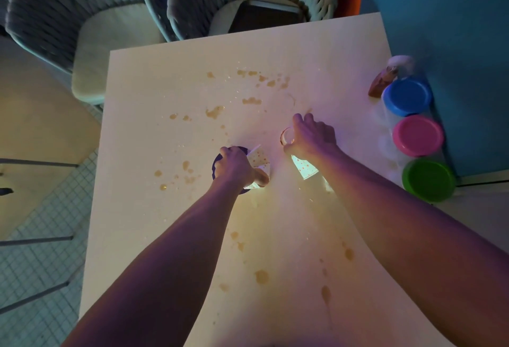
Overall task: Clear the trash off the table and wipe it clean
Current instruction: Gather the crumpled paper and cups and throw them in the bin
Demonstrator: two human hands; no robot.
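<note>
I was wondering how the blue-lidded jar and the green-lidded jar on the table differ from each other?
The blue-lidded jar stands farthest of the three along the table's right edge, next to a brown-and-white bottle; the green-lidded jar stands nearest the person. Their lids differ in colour, blue against green. Both have clear bodies and round lids, with a pink-lidded jar between them.

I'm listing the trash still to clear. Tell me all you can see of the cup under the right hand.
The cup is a pale paper one with small orange dots, lying on its side on the table. The right hand covers its far end in a curled grip around a round rim. The forearm hides part of its side.
</note>
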